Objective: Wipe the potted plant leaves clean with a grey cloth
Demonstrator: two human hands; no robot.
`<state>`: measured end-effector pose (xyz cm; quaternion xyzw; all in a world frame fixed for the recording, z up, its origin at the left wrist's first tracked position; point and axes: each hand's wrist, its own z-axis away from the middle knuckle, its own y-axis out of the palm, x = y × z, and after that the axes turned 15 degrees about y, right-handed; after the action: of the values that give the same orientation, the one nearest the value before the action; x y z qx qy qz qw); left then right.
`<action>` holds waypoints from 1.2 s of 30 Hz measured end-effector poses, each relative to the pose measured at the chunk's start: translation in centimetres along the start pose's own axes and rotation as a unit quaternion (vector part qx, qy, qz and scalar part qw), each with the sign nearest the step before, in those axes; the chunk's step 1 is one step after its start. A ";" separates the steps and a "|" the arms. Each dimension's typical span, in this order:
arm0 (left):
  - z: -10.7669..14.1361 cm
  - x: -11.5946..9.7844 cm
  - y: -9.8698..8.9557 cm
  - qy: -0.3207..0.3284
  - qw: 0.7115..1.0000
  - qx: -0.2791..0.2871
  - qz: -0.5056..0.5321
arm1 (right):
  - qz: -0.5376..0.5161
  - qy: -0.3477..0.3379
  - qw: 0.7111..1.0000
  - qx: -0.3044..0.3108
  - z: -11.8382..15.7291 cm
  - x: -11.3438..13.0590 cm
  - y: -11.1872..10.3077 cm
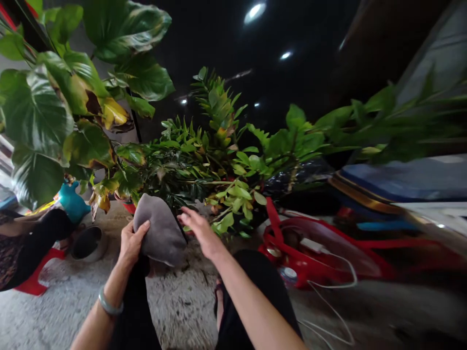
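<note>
A soft grey piece of fabric (158, 228), flat and rounded with a pointed top, is gripped at its left edge by my left hand (133, 240). The thumb lies across its front; the other fingers go behind it, out of sight. My right hand (200, 228) is just off the right edge of the fabric, fingers stretched out and apart, with nothing seen in it. Whether its fingertips touch the fabric I cannot tell. Both hands are above my knees, in front of the plants.
Leafy plants (219, 141) fill the middle, with large leaves (34, 112) at left. A red basket (306, 279) holding a white plug with a cable (350, 270) stands right. At left are a dark round pot (89, 245), a red stool (36, 282) and a seated person (40, 238).
</note>
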<state>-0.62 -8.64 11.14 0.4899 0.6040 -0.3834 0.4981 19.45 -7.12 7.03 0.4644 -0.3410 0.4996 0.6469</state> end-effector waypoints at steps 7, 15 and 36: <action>4.5 1.9 3.3 -0.010 0.995 0.061 0.083 | 0.038 -0.027 0.997 0.064 5.4 -5.5 3.2; 4.9 2.8 2.9 -0.040 0.981 0.156 0.109 | 0.030 -0.023 0.999 -0.036 6.9 -6.6 1.8; -9.7 12.3 0.9 -0.084 0.948 -0.074 0.299 | 0.007 0.133 0.991 -0.014 4.6 -0.3 4.3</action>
<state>-2.18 3.38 1.16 0.5759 0.4122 -0.2109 0.6737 15.33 -11.22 9.40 0.3826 -0.2624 0.5564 0.6893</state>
